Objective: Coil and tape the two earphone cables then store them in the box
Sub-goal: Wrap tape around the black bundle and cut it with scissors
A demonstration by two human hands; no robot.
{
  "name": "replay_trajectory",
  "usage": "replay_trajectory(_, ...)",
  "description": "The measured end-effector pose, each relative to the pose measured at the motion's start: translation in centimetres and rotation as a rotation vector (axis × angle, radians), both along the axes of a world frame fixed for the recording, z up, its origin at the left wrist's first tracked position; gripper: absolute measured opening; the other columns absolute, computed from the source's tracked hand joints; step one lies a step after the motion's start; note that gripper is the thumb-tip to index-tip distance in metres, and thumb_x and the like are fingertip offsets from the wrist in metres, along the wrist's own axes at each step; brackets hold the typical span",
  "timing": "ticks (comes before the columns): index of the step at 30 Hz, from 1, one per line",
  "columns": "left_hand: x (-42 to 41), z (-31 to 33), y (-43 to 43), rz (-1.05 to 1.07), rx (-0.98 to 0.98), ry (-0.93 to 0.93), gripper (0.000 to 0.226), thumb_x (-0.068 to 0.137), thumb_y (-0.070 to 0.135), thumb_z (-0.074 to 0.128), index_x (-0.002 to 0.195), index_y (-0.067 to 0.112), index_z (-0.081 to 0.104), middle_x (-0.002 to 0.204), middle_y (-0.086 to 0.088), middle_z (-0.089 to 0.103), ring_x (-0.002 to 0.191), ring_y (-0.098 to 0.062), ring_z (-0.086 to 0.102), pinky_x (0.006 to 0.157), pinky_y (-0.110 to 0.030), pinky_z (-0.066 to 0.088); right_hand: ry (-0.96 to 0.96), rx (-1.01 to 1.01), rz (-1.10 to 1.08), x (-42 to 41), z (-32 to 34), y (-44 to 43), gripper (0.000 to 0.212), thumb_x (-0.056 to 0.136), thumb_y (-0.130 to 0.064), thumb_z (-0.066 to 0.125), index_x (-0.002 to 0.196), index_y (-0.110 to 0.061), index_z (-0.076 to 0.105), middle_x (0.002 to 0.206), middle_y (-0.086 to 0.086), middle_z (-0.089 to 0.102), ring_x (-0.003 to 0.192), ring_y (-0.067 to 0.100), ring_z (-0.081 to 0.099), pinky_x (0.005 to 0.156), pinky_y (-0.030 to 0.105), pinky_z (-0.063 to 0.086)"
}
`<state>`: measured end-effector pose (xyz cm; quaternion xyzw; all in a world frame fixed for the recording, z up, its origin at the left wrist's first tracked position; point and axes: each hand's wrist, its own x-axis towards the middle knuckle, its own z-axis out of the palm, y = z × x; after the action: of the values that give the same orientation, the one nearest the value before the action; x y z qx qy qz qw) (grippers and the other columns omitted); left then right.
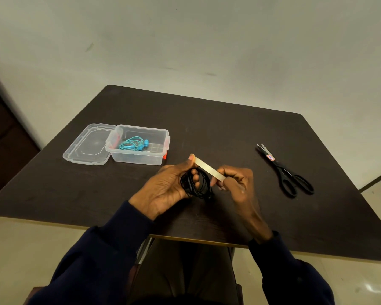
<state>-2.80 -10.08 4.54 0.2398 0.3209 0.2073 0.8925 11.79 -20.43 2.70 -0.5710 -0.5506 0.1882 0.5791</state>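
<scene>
The left hand [167, 186] keeps its grip closed around the coiled black earphone cable [199, 186] above the surface [229, 133], thumb pinning the tape strip [209, 169]. The right hand [235, 183] pinches the strip's other end, likely holding it taut for wrapping. The blue earphones [133, 144] lie in the box [139, 160].

Cable coil [199, 185] in left hand [166, 187], tape strip [208, 168] across to right hand [237, 183]; blue earphones [132, 144] in box [139, 160]

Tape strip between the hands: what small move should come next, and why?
Probably wrap the tape strip around the black coil. The left hand holds the coil and one tape end, the right hand pinches the other end, and the strip is stretched just above the coil.
</scene>
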Motion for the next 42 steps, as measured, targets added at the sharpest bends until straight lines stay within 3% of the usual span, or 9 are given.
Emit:
replay_trajectory(3, -0.1, 0.0, 0.3, 0.001, -0.037, -0.007, 0.042, 0.075, 0.018, 0.076, 0.112, 0.001, 0.066, 0.076, -0.007, 0.066, 0.072, -0.015, 0.062, 0.092, -0.037, 0.05, -0.004, -0.028, 0.027, 0.1, 0.2, -0.2, 0.032, 0.09, -0.032, 0.055, 0.073, -0.01, 0.071, 0.07, -0.011, 0.065, 0.065, 0.003, 0.058, 0.063, 0.012, 0.042)
replay_trajectory(6, -0.2, -0.1, 0.3, 0.006, -0.053, -0.011, 0.046, 0.075, 0.017, 0.076, 0.116, 0.001, 0.065, 0.077, -0.008, 0.066, 0.073, -0.016, 0.062, 0.091, -0.037, 0.051, -0.033, -0.047, -0.016, 0.1, 0.2, -0.1, 0.033, 0.092, -0.039, 0.058, 0.073, -0.016, 0.072, 0.07, -0.012, 0.067, 0.066, 0.004, 0.059, 0.063, 0.013, 0.041)
replay_trajectory(11, -0.5, -0.1, 0.3, 0.02, -0.074, -0.013, 0.049, 0.074, 0.015, 0.075, 0.119, 0.0, 0.064, 0.078, -0.009, 0.067, 0.072, -0.016, 0.063, 0.089, -0.037, 0.052, -0.023, -0.098, 0.036, 0.1, 0.3, -0.3, 0.026, 0.094, -0.02, 0.058, 0.077, -0.006, 0.073, 0.072, -0.015, 0.065, 0.071, 0.002, 0.059, 0.066, 0.011, 0.042)
replay_trajectory(21, -0.5, -0.3, -0.5, -0.019, -0.008, -0.012, 0.036, 0.079, 0.016, 0.074, 0.11, -0.001, 0.068, 0.079, -0.008, 0.068, 0.073, -0.015, 0.065, 0.083, -0.035, 0.054, -0.095, -0.002, -0.09, -0.2, 0.8, -0.2, 0.027, 0.079, -0.028, 0.053, 0.058, -0.013, 0.061, 0.053, -0.007, 0.051, 0.052, 0.004, 0.046, 0.054, 0.012, 0.035)
replay_trajectory(25, -0.4, -0.1, -1.0, -0.035, 0.014, -0.035, 0.016, 0.087, 0.015, 0.07, 0.097, 0.002, 0.07, 0.078, -0.007, 0.066, 0.072, -0.014, 0.064, 0.083, -0.034, 0.053, -0.099, 0.01, -0.204, -0.3, 0.5, 0.3, 0.03, 0.078, -0.012, 0.048, 0.051, -0.002, 0.053, 0.047, -0.01, 0.043, 0.046, 0.003, 0.04, 0.049, 0.013, 0.03)
replay_trajectory(28, -0.3, 0.2, -0.8, -0.009, 0.015, -0.03, 0.026, 0.081, 0.015, 0.071, 0.103, 0.001, 0.068, 0.077, -0.007, 0.067, 0.071, -0.014, 0.064, 0.081, -0.035, 0.054, -0.019, -0.024, -0.13, -0.1, 0.4, 0.3, 0.025, 0.076, -0.007, 0.047, 0.055, -0.003, 0.06, 0.048, -0.008, 0.049, 0.049, 0.003, 0.044, 0.05, 0.014, 0.033)
replay_trajectory(32, -0.8, -0.1, 0.0, -0.013, -0.039, -0.045, 0.043, 0.079, 0.016, 0.073, 0.118, 0.001, 0.064, 0.077, -0.008, 0.067, 0.073, -0.015, 0.063, 0.082, -0.035, 0.056, 0.034, -0.065, 0.063, 0.1, 0.6, 0.0, 0.031, 0.078, -0.026, 0.047, 0.069, -0.008, 0.071, 0.059, -0.01, 0.059, 0.059, 0.005, 0.05, 0.057, 0.018, 0.039)
replay_trajectory(36, -0.8, -0.4, 0.2, -0.006, -0.045, -0.029, 0.048, 0.079, 0.016, 0.073, 0.123, 0.0, 0.063, 0.079, -0.009, 0.068, 0.074, -0.016, 0.064, 0.083, -0.036, 0.055, -0.008, -0.076, 0.03, 0.0, 0.6, -0.1, 0.038, 0.086, -0.034, 0.056, 0.073, -0.001, 0.071, 0.069, -0.018, 0.067, 0.07, -0.003, 0.062, 0.063, 0.009, 0.044)
replay_trajectory(42, -0.8, -0.8, 0.3, -0.014, -0.04, -0.025, 0.053, 0.078, 0.018, 0.075, 0.126, -0.001, 0.061, 0.079, -0.008, 0.068, 0.072, -0.015, 0.064, 0.079, -0.034, 0.057, -0.014, -0.078, 0.014, -0.1, 0.5, -0.1, 0.03, 0.082, -0.031, 0.052, 0.072, -0.01, 0.071, 0.067, -0.016, 0.066, 0.068, -0.003, 0.061, 0.063, 0.008, 0.044)
